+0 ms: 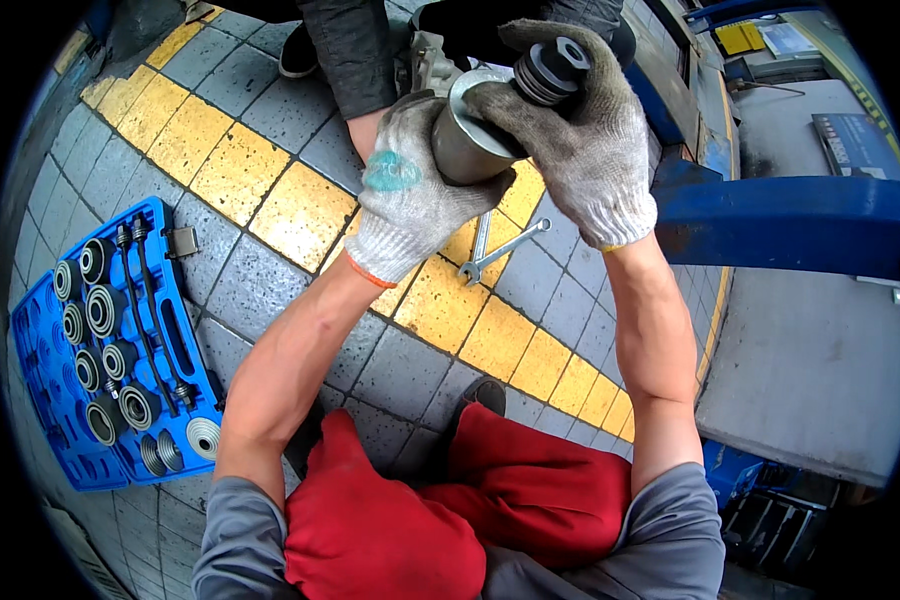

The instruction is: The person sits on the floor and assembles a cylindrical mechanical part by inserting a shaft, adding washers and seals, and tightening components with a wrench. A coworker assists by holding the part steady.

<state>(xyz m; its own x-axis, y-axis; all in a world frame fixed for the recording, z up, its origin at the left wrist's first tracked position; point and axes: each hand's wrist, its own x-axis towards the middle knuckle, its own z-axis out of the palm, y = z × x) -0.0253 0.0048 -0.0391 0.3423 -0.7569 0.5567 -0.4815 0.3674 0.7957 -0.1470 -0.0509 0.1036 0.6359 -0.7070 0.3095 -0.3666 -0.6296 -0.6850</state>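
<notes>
My left hand (pixel 405 185), in a grey-white knit glove with a teal patch, is wrapped round a grey metal sleeve (pixel 470 145). The sleeve is a short, wide tube, tilted with its rim up. My right hand (pixel 595 130), gloved too, grips a black ribbed round piece (pixel 542 80) with a hex-shaped end and a hole in it. The thumb of that hand lies against the sleeve's rim, and the black piece is just above and right of the sleeve. What is inside the sleeve is mostly hidden.
Two wrenches (pixel 505 250) lie on the tiled floor below my hands. At left sits an open blue tool case (pixel 100 350) with several ringed cups and two threaded rods. Another person in dark trousers (pixel 350 55) is close in front. A blue metal arm (pixel 780 220) juts in at right.
</notes>
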